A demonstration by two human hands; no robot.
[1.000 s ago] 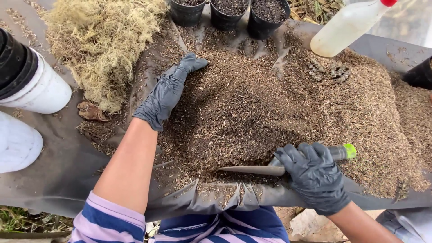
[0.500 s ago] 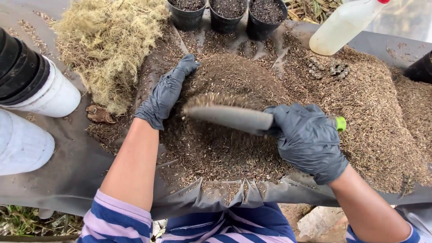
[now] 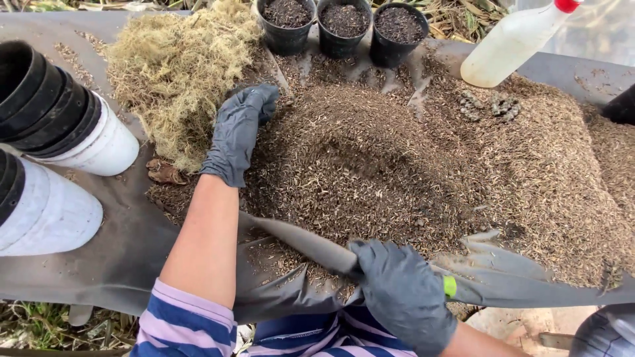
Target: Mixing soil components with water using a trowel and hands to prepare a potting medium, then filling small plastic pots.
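**Inspector:** Report hand status.

**Operator:** The left hand in a dark grey glove (image 3: pixel 239 132) lies flat and released, fingers extended, on the left flank of the brown heap of fine potting mix (image 3: pixel 370 165). It grasps nothing. The right hand in a matching glove (image 3: pixel 402 294) is clenched around the green-ended handle of a narrow grey metal trowel (image 3: pixel 297 241). The blade points left and lies low along the near edge of the heap, close to the sheet.

**Inspector:** Location of the material?

**Operator:** The heap sits mid-table on a dark grey plastic sheet (image 3: pixel 119 264), between the two hands. A paler, coarser spread of the same kind extends to the right.

**Inspector:** Progress assessment?

**Operator:** Judged from the layout: three small black plastic pots (image 3: pixel 340 23) at the far edge already hold dark mix to near the rim. The large heap remains loose and unpotted. The tangled pile of dry yellowish moss (image 3: pixel 175 66) at the far left looks mostly separate from the heap. A stack of black pots in white outer pots (image 3: pixel 59 125) lies on its side at left, unfilled. A white spray bottle with a red cap (image 3: pixel 512 43) lies at the far right. Most of the material appears unprocessed.
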